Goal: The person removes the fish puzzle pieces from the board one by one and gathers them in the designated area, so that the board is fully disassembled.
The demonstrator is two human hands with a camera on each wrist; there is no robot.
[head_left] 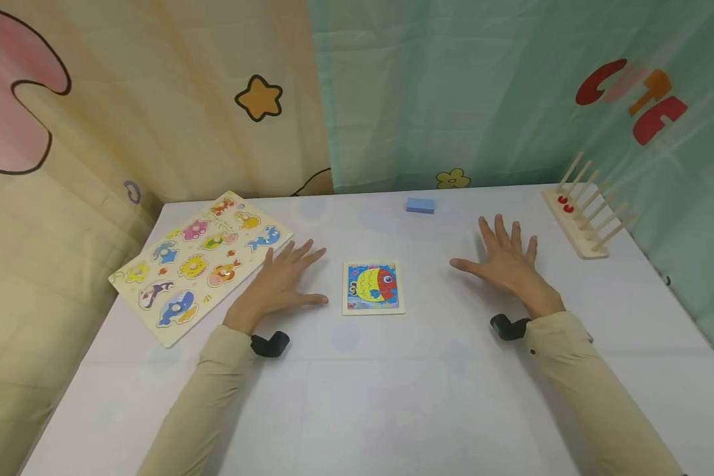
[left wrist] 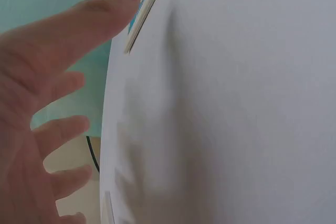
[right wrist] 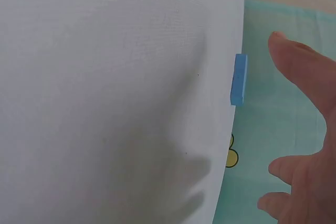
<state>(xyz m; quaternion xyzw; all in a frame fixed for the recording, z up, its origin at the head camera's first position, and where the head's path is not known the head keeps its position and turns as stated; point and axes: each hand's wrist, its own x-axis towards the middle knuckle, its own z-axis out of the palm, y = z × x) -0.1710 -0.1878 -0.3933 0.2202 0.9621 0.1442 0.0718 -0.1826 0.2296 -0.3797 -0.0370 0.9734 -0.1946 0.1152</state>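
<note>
The square fish puzzle [head_left: 373, 287], pale-framed, lies on the white table [head_left: 357, 410] between the hands, whole only in the head view; the left wrist view catches just its thin edge beyond the thumb. Left hand [head_left: 282, 281] and right hand [head_left: 506, 258] spread their fingers, each grip holding nothing. The right wrist view instead shows the oblong blue block [right wrist: 239, 80]. Farther out, a flat, pale puzzle board [head_left: 166, 334] lies left; right, slender rods rise from a peg rack [head_left: 589, 250] with glossy red beads [head_left: 568, 209].

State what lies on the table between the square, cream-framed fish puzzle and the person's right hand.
Nothing: the head view shows only bare white tabletop between the square puzzle with its yellow-and-red fish and the right hand.
</note>
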